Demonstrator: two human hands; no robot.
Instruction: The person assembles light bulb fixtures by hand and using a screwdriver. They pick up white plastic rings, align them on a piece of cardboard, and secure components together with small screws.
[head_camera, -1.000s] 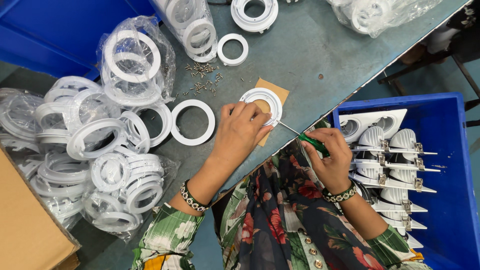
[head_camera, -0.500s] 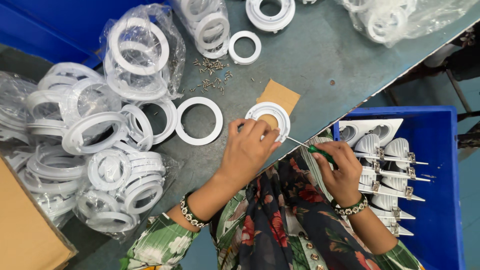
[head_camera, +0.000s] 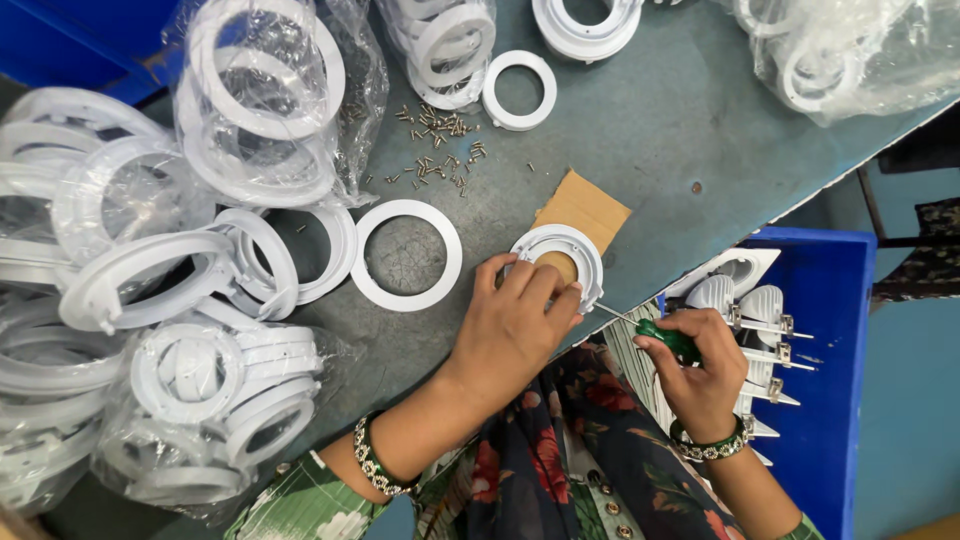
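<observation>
Head view. A white ring housing (head_camera: 557, 262) is seen lying flat on a brown cardboard scrap (head_camera: 583, 208) near the table (head_camera: 650, 130) edge. The left hand (head_camera: 515, 325) is laid over its near rim, fingers spread and pressing it down rather than closed round it. The right hand (head_camera: 697, 375) is closed on a green-handled screwdriver (head_camera: 650, 331). The tool's long axis is slanted up and to the left, from the handle towards the housing, and its tip is met at the housing's right rim, just beside the left fingertips. The housing thus lies up and left of the right hand; the left hand is the nearer, already touching it.

Whether the tip is seated in a screw cannot be told: the spot is small and partly covered by the fingers. The housing's near rim is hidden under the left hand. Loose screws (head_camera: 437, 150) are scattered well apart, further up the table. A flat white ring (head_camera: 407, 254) lies just left of the housing.
</observation>
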